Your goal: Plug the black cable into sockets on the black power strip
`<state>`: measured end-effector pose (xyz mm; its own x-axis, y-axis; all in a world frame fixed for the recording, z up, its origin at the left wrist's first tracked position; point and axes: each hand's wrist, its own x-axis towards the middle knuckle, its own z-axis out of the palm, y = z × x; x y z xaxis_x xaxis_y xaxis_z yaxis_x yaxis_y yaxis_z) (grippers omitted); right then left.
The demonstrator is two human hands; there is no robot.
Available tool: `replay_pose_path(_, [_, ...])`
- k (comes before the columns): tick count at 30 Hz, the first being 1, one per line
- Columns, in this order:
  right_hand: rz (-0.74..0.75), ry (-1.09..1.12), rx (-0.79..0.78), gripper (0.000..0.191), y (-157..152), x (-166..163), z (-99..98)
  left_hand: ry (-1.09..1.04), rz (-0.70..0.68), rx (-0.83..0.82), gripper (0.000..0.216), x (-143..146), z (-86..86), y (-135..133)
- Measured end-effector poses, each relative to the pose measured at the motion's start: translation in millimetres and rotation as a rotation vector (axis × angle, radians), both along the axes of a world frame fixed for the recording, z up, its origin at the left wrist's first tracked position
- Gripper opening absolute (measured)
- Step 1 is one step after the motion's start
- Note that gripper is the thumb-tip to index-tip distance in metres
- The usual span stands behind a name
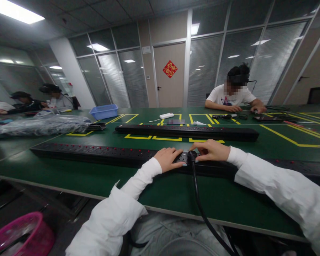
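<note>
A long black power strip (pixel 90 155) with a row of small red parts lies lengthwise along the near side of the table. My left hand (pixel 167 159) grips it near the middle, fingers over the top and thumb along the front side. Just to the right, a black plug (pixel 192 155) stands at a socket of the strip; how deep it sits cannot be made out. Thumb and fingers of my right hand (pixel 213 150) close round the plug from the right. Its thick black cord (pixel 197 192) hangs over the table edge towards my lap.
Behind lies a second black power strip (pixel 186 132) on the green table (pixel 69 177). Clear plastic wrapping (pixel 42 124) and a blue bin (pixel 104 112) are at left. A person (pixel 234 92) sits across; others sit far left. A pink basket (pixel 40 231) stands below the table.
</note>
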<state>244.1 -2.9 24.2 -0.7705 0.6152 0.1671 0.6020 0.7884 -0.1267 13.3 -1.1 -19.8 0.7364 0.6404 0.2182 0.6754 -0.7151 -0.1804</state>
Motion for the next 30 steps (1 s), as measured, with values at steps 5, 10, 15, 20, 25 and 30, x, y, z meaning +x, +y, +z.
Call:
replay_pose_path(5, [-0.019, -0.002, -0.001, 0.038, -1, -1, 0.2, -0.003, 0.001, 0.008, 0.060, 0, -0.5, 0])
replay_pose_path(10, [-0.046, -0.030, -0.018, 0.037, -2, -2, 4.4, -0.009, 0.000, 0.002, 0.060, 0, -0.7, 0])
replay_pose_path(15, [-0.045, -0.030, -0.057, 0.037, -1, -1, 10.5, -0.007, 0.003, -0.012, 0.059, 0, 0.0, -1])
replay_pose_path(20, [-0.056, -0.029, -0.050, 0.038, -1, 1, 11.1, -0.010, 0.003, -0.008, 0.059, 0, -0.3, 0])
replay_pose_path(25, [0.021, -0.002, -0.067, 0.039, 6, -1, 11.2, -0.022, -0.006, -0.003, 0.060, 0, -1.8, 1])
replay_pose_path(30, [0.110, -0.002, -0.017, 0.041, 11, -4, 16.2, -0.026, -0.015, -0.013, 0.061, 0, -1.0, 1])
